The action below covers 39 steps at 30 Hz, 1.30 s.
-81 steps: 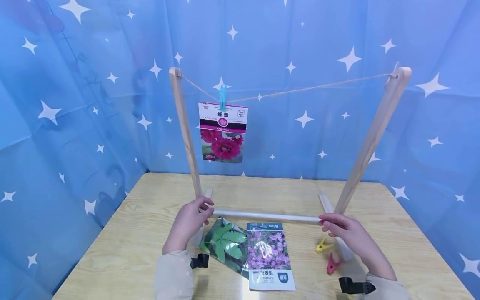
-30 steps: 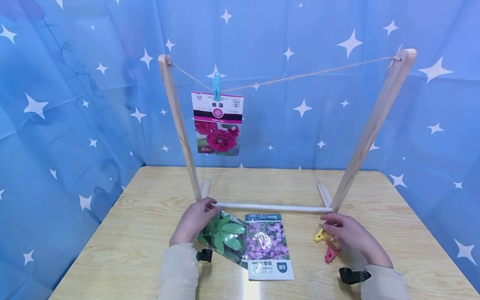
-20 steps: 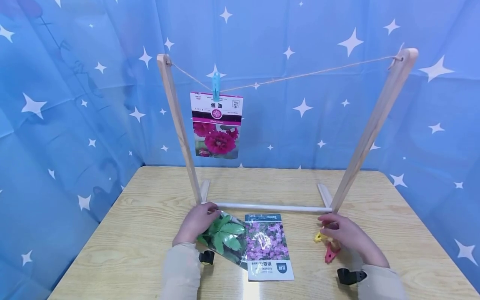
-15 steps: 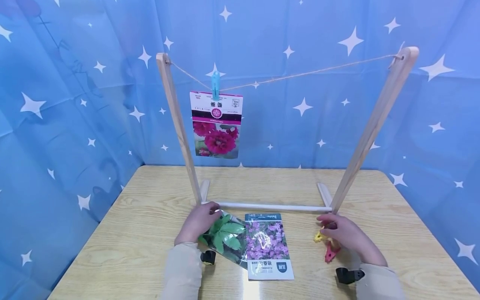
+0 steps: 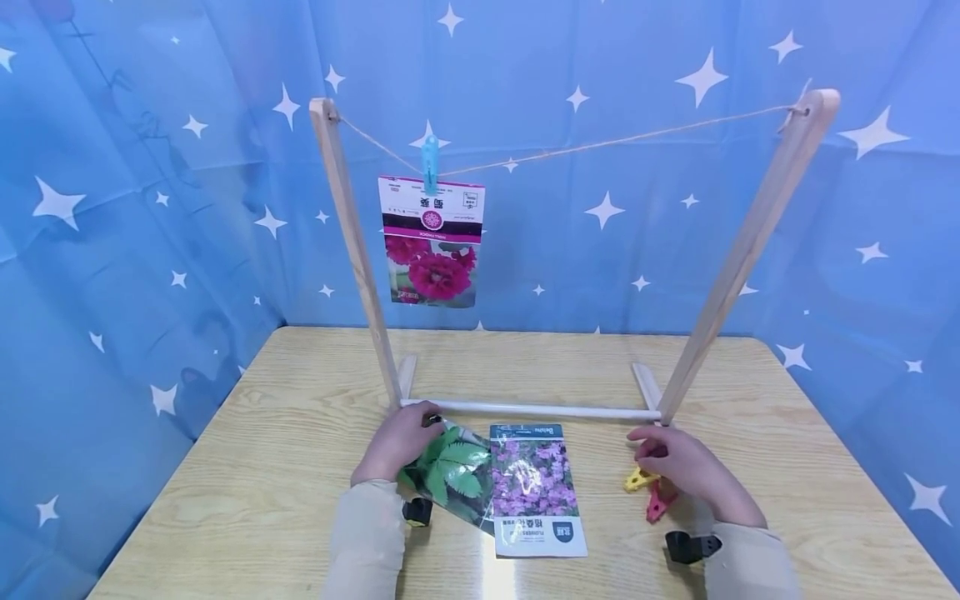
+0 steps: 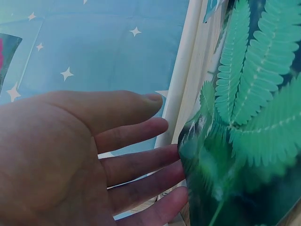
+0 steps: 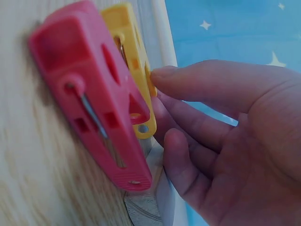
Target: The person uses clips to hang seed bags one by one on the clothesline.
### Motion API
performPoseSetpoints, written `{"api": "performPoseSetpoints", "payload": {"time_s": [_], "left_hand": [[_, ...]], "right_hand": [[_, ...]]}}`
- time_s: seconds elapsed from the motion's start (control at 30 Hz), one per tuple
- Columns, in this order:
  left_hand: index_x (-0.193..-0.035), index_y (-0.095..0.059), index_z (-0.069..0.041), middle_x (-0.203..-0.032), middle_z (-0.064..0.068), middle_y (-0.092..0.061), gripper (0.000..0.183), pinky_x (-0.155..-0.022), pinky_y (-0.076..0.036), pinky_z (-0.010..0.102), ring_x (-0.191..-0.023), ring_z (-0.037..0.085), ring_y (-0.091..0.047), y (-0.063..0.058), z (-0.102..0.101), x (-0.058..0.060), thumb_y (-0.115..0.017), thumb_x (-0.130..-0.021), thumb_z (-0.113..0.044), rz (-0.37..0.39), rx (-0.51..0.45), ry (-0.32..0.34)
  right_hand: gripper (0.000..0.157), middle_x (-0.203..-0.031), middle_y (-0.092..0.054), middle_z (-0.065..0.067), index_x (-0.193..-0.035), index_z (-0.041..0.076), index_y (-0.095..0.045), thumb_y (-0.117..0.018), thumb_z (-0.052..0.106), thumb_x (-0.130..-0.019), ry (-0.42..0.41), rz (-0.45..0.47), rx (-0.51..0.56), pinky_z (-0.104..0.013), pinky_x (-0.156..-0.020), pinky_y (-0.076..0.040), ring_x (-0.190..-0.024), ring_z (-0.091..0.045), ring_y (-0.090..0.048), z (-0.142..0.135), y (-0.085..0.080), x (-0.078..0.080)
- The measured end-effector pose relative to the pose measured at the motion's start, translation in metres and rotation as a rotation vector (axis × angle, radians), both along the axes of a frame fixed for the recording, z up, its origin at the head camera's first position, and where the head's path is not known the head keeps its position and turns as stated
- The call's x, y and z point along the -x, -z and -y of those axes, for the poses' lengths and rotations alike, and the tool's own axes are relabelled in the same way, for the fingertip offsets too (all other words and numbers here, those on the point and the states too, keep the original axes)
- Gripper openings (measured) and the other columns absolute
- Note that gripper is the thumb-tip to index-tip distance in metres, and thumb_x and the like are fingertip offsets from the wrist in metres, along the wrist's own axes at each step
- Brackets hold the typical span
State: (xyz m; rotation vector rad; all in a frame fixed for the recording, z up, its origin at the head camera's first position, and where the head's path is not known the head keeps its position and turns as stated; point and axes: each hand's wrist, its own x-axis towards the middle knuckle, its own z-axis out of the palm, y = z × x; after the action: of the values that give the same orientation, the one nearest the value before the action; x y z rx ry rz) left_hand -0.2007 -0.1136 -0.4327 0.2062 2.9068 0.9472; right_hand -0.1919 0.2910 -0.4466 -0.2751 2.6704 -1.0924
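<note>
Head view: a blue clip (image 5: 430, 165) suspends the hollyhock packet (image 5: 432, 250), my left grip (image 5: 396, 442) loose, my right grip (image 5: 688, 468) at the yellow clip (image 5: 639, 480) unclear.

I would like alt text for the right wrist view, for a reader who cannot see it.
A right hand appears to pinch a yellow clip, partly hidden behind a red clip. Wood-grain tabletop lies at left, star-patterned blue cloth at right.
</note>
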Motion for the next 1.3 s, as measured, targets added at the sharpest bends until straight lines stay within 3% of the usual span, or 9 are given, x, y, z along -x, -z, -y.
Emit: {"api": "performPoseSetpoints", "payload": {"time_s": [0.3, 0.47, 0.8, 1.1, 1.3], "left_hand": [[-0.121, -0.053, -0.009, -0.110, 0.009, -0.060, 0.039, -0.082, -0.044, 0.041, -0.099, 0.024, -0.056, -0.0003, -0.0007, 0.0005, -0.055, -0.087, -0.028, 0.016, -0.039, -0.027], [-0.126, -0.048, -0.010, -0.113, 0.010, -0.059, 0.043, -0.081, -0.044, 0.041, -0.098, 0.023, -0.056, -0.0020, -0.0008, 0.0011, -0.052, -0.088, -0.030, 0.034, -0.069, -0.057], [-0.121, -0.052, -0.011, -0.109, 0.010, -0.060, 0.035, -0.084, -0.043, 0.042, -0.101, 0.025, -0.055, 0.0031, 0.0000, 0.0012, -0.057, -0.088, -0.018, 0.014, -0.058, -0.031], [-0.116, -0.056, -0.010, -0.099, 0.008, -0.060, 0.032, -0.079, -0.044, 0.040, -0.091, 0.022, -0.056, 0.0044, 0.0010, 0.0017, -0.058, -0.084, -0.006, -0.034, -0.048, 0.005], [-0.113, -0.060, -0.012, -0.095, 0.006, -0.057, 0.033, -0.072, -0.044, 0.035, -0.083, 0.018, -0.053, 0.0056, 0.0027, 0.0009, -0.057, -0.082, 0.000, 0.007, -0.046, 0.041]], "right_hand": [[0.032, -0.088, -0.057, -0.005, -0.111, 0.000, -0.057, -0.056, -0.005, -0.080, -0.039, -0.023, 0.013, -0.027, -0.063, -0.044, -0.079, -0.017, -0.052, 0.0000, -0.0009, -0.0003], [0.032, -0.089, -0.057, -0.004, -0.112, 0.004, -0.058, -0.057, -0.001, -0.081, -0.003, -0.006, -0.018, -0.031, -0.066, -0.043, -0.080, -0.017, -0.052, 0.0011, -0.0010, 0.0031], [0.032, -0.092, -0.058, -0.004, -0.113, 0.005, -0.057, -0.062, 0.006, -0.081, 0.014, 0.006, -0.032, -0.031, -0.066, -0.044, -0.082, -0.016, -0.053, 0.0022, -0.0007, -0.0018], [0.032, -0.090, -0.057, -0.004, -0.112, 0.006, -0.058, -0.061, 0.005, -0.081, 0.030, 0.014, -0.063, -0.030, -0.064, -0.044, -0.081, -0.016, -0.052, 0.0039, -0.0009, -0.0016], [0.031, -0.086, -0.056, -0.002, -0.110, 0.007, -0.060, -0.063, 0.006, -0.080, 0.034, 0.006, -0.097, -0.030, -0.063, -0.043, -0.077, -0.016, -0.050, 0.0061, -0.0032, -0.0020]]}}
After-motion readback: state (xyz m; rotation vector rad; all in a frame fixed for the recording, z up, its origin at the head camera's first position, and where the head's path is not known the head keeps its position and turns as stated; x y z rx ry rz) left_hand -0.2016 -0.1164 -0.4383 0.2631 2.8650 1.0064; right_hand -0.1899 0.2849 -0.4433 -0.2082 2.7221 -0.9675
